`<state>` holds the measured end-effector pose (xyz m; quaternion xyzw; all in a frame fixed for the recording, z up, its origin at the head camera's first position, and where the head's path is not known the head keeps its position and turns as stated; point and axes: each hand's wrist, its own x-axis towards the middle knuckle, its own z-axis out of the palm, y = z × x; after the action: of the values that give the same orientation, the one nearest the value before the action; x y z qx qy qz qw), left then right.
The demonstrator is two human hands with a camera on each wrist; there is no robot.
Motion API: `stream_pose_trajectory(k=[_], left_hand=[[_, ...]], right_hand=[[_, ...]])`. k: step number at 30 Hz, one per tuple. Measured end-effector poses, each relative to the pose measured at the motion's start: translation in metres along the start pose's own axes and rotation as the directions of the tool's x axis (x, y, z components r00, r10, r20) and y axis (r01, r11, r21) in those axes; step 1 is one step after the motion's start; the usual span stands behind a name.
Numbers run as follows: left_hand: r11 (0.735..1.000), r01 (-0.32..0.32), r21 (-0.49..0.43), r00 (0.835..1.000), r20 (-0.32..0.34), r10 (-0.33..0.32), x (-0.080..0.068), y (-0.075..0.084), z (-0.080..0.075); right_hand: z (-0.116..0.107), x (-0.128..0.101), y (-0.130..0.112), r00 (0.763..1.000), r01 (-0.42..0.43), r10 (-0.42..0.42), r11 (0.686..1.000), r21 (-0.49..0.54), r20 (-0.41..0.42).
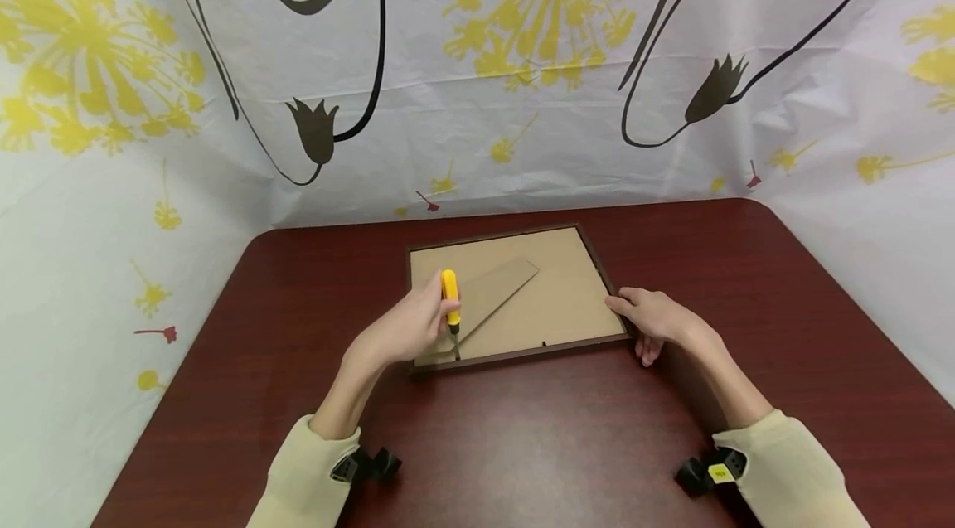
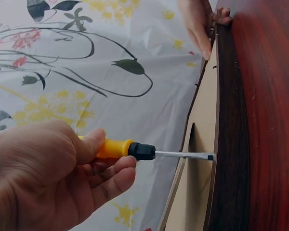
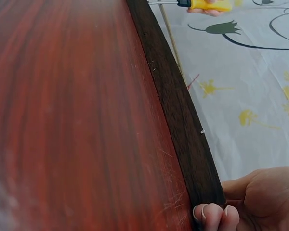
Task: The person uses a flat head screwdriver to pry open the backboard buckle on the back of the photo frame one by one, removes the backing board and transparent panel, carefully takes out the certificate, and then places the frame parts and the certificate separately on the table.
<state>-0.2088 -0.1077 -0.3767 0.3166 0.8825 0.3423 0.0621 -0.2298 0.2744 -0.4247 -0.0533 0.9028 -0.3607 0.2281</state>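
A picture frame (image 1: 515, 352) lies face down on the table, its tan backing board (image 1: 567, 296) and easel stand flap (image 1: 492, 288) facing up. My left hand (image 1: 406, 321) grips a flat-head screwdriver (image 1: 450, 296) by its yellow handle. In the left wrist view the screwdriver's blade (image 2: 183, 154) points at the inner edge of the dark frame, its tip at the seam beside the backing. My right hand (image 1: 656, 319) holds the frame's near right corner, thumb on top and fingers curled at the outer side, as the right wrist view also shows.
The dark red wooden table (image 1: 522, 445) extends around the frame on all sides. Behind it and at both sides hangs a white sheet (image 1: 418, 39) with yellow flowers and dark stems. Small dark tabs (image 1: 544, 343) stick out along the frame's inner edge.
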Motion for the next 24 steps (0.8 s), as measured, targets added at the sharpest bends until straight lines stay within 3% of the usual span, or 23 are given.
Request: stream_pose_trajectory(k=[5,11,13,18,21,24], left_hand=[[0.999,-0.030,0.026,0.999,-0.015,0.030,-0.015,0.005,0.003],[0.984,-0.115,0.134,0.992,-0.036,0.120,-0.030,0.017,0.011],[0.984,-0.109,0.140,0.993,-0.035,0.115,-0.033,0.020,0.013],[0.999,-0.049,-0.011,0.997,-0.063,0.048,-0.029,0.008,0.008],[0.992,-0.019,-0.123,0.999,-0.049,0.013,-0.024,-0.006,0.002],[0.986,0.014,-0.169,1.000,-0.016,-0.016,-0.020,-0.014,-0.003]], right_hand=[[0.003,0.000,-0.005,1.000,-0.030,0.030,0.998,-0.054,-0.003],[0.005,-0.001,-0.008,0.999,-0.048,0.048,0.997,-0.065,-0.008],[0.004,-0.001,-0.008,0.999,-0.048,0.047,0.996,-0.072,-0.008],[0.004,-0.001,-0.009,0.999,-0.048,0.045,0.992,-0.120,-0.030],[0.004,-0.001,-0.010,0.998,-0.052,0.048,0.991,-0.124,-0.036],[0.005,0.000,-0.010,0.998,-0.054,0.051,0.992,-0.110,-0.036]])
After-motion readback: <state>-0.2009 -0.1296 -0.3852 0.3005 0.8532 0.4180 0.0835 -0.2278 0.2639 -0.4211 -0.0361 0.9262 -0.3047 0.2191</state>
